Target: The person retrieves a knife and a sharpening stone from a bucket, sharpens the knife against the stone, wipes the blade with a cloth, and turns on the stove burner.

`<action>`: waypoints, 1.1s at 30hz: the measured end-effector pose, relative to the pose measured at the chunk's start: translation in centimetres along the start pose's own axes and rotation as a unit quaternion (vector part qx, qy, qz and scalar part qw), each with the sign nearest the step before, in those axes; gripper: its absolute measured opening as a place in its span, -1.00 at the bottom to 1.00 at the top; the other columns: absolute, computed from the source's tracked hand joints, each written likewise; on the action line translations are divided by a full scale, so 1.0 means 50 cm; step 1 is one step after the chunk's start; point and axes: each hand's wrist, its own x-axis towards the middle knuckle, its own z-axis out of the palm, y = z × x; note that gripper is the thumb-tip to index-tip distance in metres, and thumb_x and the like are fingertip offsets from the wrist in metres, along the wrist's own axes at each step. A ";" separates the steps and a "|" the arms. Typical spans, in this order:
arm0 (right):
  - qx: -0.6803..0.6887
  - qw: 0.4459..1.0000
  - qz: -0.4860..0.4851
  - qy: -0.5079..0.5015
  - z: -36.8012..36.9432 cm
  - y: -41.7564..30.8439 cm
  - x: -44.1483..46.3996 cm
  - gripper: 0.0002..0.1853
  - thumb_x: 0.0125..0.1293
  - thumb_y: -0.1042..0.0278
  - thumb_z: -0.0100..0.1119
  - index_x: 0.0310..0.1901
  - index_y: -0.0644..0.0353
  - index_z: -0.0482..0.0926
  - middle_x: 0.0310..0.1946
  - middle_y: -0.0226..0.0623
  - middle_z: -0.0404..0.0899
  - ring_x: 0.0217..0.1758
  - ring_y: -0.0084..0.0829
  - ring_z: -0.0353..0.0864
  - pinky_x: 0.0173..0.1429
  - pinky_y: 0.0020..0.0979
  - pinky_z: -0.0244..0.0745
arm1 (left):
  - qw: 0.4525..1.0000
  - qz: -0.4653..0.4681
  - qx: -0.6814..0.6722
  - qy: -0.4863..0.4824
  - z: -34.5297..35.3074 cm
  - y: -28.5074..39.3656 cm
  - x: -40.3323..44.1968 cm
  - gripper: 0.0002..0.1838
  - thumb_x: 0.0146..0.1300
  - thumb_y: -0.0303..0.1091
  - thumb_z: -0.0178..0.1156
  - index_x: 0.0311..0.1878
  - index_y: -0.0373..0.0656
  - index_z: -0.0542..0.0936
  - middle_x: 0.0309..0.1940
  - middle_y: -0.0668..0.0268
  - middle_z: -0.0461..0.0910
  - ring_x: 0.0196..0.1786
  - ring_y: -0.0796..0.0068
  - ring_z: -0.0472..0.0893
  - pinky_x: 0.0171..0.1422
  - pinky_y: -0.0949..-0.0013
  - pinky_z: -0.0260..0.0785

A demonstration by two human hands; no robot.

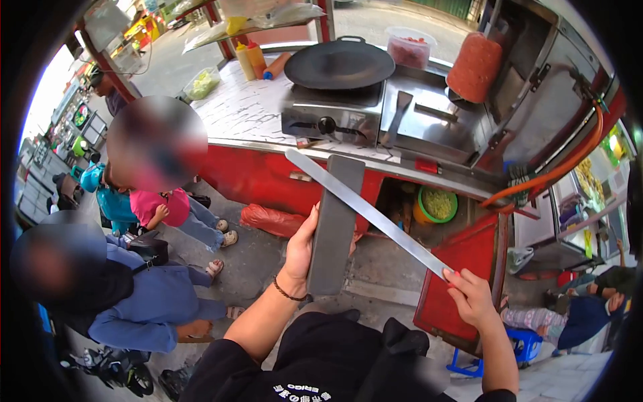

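My left hand grips a long dark grey sharpening stone from beneath, its thumb along the near side. Across the upper part of the stone lies the flat blade of a long knife, slanting from upper left to lower right. My right hand is closed at the knife's lower right end; the handle is hidden in the fingers. Both hands are in front of my body, short of the red cart. Whether the blade presses on the stone or hovers just over it, I cannot tell.
A black wok sits on a steel stove. To its right are a spatula and a vertical meat cone. Sauce bottles stand left. Two people are close on my left. A red panel stands right.
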 end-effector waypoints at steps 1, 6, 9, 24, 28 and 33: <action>0.007 1.000 -0.005 -0.017 0.009 0.000 -0.016 -0.54 0.19 0.38 0.37 0.17 -0.06 0.69 -0.49 -0.24 0.33 -0.53 -0.21 0.43 -0.46 -0.21 0.34 | 1.000 0.001 -0.007 0.025 0.007 0.003 -0.006 -0.42 0.59 0.17 -0.22 0.12 -0.18 0.52 -0.23 0.21 0.57 -0.36 0.33 0.49 -0.25 0.26 0.35; -0.027 0.992 -0.049 -0.110 0.014 -0.020 -0.090 -0.55 0.20 0.33 0.39 0.16 -0.20 0.71 -0.51 -0.33 0.30 -0.55 -0.30 0.40 -0.49 -0.25 0.33 | 0.988 0.128 -0.015 -0.089 -0.061 0.132 0.023 -0.36 0.62 0.11 -0.29 0.09 -0.38 0.50 -0.23 0.11 0.53 -0.43 0.34 0.41 -0.36 0.31 0.36; -0.042 0.997 -0.033 -0.059 -0.028 -0.030 -0.037 -0.52 0.16 0.36 0.40 0.17 -0.13 0.69 -0.51 -0.27 0.31 -0.55 -0.24 0.41 -0.48 -0.24 0.34 | 0.996 0.047 -0.054 -0.049 -0.015 0.075 -0.003 -0.39 0.63 0.09 -0.30 0.13 -0.31 0.51 -0.14 0.12 0.57 -0.31 0.33 0.45 -0.34 0.33 0.33; -0.019 1.000 0.010 -0.001 -0.019 -0.026 -0.066 -0.53 0.26 0.36 0.31 0.24 -0.11 0.65 -0.49 -0.27 0.32 -0.52 -0.22 0.41 -0.44 -0.24 0.36 | 0.998 -0.029 -0.023 -0.056 0.059 -0.006 -0.024 -0.42 0.63 0.07 -0.29 0.16 -0.30 0.47 -0.15 0.15 0.51 -0.35 0.30 0.49 -0.44 0.31 0.35; 0.000 0.997 -0.028 -0.071 -0.009 -0.032 -0.127 -0.50 0.23 0.34 0.34 0.24 -0.18 0.65 -0.51 -0.32 0.32 -0.53 -0.29 0.42 -0.49 -0.26 0.33 | 0.992 0.118 -0.025 -0.026 0.043 0.087 0.009 -0.46 0.60 0.03 -0.18 0.10 -0.39 0.43 -0.14 0.14 0.47 -0.41 0.42 0.31 -0.36 0.38 0.35; 0.001 1.000 -0.020 0.015 -0.033 -0.029 -0.094 -0.49 0.25 0.33 0.34 0.27 -0.18 0.63 -0.51 -0.33 0.36 -0.53 -0.29 0.43 -0.49 -0.26 0.34 | 0.999 0.037 -0.023 0.008 0.082 -0.007 -0.029 -0.44 0.61 0.09 -0.24 0.15 -0.28 0.44 -0.20 0.11 0.51 -0.34 0.35 0.45 -0.44 0.34 0.34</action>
